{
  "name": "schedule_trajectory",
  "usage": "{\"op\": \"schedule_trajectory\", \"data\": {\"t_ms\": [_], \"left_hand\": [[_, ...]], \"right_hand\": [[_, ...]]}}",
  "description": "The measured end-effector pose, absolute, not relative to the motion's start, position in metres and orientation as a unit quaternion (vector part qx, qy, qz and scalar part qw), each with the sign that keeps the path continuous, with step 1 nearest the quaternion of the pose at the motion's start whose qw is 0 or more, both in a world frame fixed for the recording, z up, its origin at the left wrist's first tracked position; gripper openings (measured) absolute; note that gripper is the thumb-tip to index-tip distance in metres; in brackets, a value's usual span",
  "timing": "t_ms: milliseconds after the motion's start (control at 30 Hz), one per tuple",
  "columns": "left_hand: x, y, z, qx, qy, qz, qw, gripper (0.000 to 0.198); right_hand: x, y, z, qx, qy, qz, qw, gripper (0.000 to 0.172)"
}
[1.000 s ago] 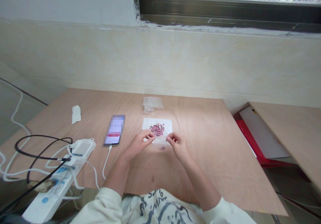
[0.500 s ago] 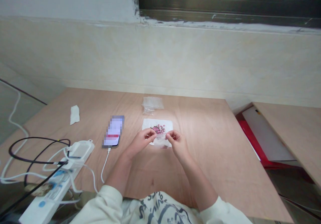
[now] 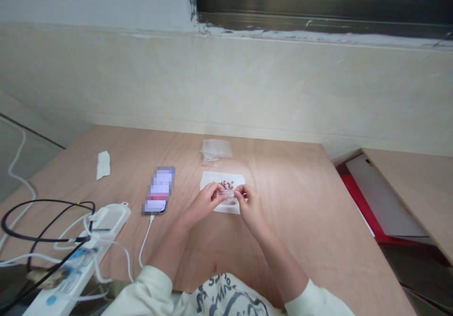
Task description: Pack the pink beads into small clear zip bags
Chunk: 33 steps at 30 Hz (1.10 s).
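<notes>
Clear film (image 3: 228, 193) pinched at both ends over white sheet (image 3: 208, 178).
Left hand (image 3: 208, 198) and right hand (image 3: 250, 203) each grip one end, presumably to hold it taut; the sheet likely corrals the small pink pieces (image 3: 228, 183) behind. The film looks thin, see-through; its full outline is unclear.

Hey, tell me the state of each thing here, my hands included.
Left hand: pinching clear plastic
Right hand: pinching clear plastic
Small pink pieces: clustered, partly hidden
White sheet: lying flat
Phone: screen lit, white cable plugged in
Power strip: cables plugged in
Plastic packets: lying flat
</notes>
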<state>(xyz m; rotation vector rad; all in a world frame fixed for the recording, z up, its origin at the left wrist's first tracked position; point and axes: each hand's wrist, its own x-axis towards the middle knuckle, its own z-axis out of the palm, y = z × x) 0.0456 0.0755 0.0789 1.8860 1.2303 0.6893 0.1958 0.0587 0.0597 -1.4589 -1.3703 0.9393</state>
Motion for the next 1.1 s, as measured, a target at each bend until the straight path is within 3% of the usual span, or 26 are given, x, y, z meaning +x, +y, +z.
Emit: {"op": "schedule_trajectory", "data": {"t_ms": [200, 400, 633, 1100], "left_hand": [[0.046, 0.079, 0.079, 0.754, 0.492, 0.272, 0.34, 0.017], [0.044, 0.073, 0.081, 0.753, 0.471, 0.266, 0.375, 0.018], [0.041, 0.066, 0.083, 0.739, 0.481, 0.281, 0.379, 0.019], [0.027, 0.046, 0.083, 0.687, 0.516, 0.278, 0.429, 0.018]], "right_hand": [[0.192, 0.063, 0.062, -0.551, -0.592, 0.407, 0.425, 0.013], [0.19, 0.061, 0.064, -0.574, -0.569, 0.404, 0.429, 0.013], [0.191, 0.054, 0.061, -0.537, -0.468, 0.542, 0.445, 0.023], [0.199, 0.034, 0.064, -0.495, -0.382, 0.607, 0.49, 0.026]]}}
